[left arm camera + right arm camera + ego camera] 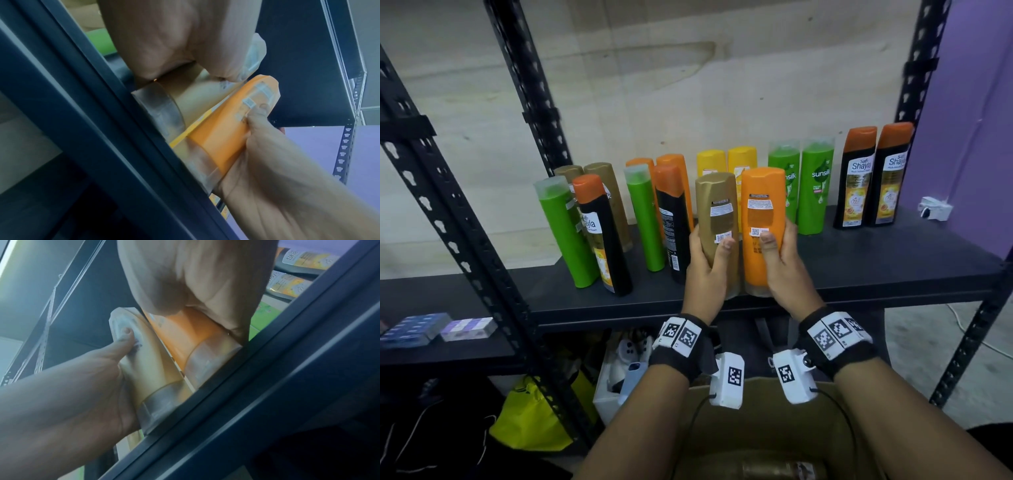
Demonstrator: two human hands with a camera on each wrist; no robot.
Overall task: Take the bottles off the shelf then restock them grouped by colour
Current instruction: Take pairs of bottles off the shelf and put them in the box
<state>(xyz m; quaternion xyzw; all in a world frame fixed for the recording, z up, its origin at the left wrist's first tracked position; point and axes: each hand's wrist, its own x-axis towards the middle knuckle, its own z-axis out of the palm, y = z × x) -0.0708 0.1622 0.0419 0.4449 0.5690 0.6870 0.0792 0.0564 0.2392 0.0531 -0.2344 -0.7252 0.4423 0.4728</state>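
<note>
My left hand [705, 260] grips a gold bottle [717, 219] and my right hand [780, 260] grips an orange bottle [762, 219]. Both stand side by side at the front edge of the black shelf [859, 267], back labels facing me. In the left wrist view the gold bottle [193, 95] lies under my palm, with the orange bottle [224, 134] held by the other hand beside it. The right wrist view shows the orange bottle [185, 337] under my palm and the gold bottle [148, 366] next to it. Both bottles' clear ends sit at the shelf's lip.
Behind stand green bottles [816, 185], yellow bottles [726, 161], orange ones [671, 164], gold ones [599, 171] and black orange-capped bottles [873, 174]. Mixed bottles [599, 233] stand front left. A cardboard box [767, 431] sits below my wrists. Black uprights [458, 222] flank the shelf.
</note>
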